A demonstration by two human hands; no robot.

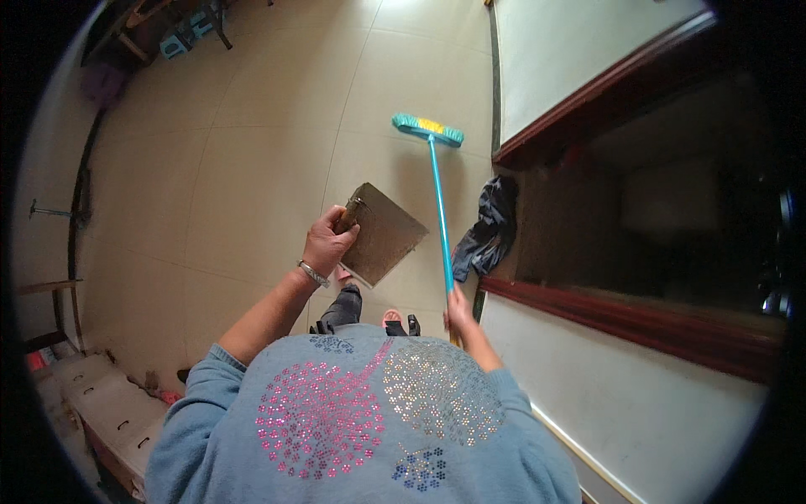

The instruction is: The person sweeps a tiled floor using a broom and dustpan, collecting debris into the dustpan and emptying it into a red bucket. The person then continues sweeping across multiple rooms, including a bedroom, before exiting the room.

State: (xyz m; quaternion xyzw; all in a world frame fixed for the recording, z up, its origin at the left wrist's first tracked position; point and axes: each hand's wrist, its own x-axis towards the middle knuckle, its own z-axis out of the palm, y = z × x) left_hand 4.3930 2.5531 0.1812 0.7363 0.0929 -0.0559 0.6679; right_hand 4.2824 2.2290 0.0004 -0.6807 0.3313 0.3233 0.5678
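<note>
My left hand (330,240) grips the short handle of a flat, brown, square-bladed dustpan (385,234), held tilted in front of my legs. On the right, my right hand (461,315) is closed around the blue pole of a broom (442,214), near its lower end in the picture. The broom head (428,129), with green and yellow bristles, is further forward over the tiled floor (271,157). Its shadow falls on the tiles behind it. Whether the bristles touch the floor, I cannot tell.
A crumpled dark cloth (488,227) lies at the doorway, beside the dark red door frame (604,315). White walls flank the opening. Wooden furniture (217,25) and blue stools (174,45) stand at the far left. A pale drawer cabinet (113,403) is at the near left.
</note>
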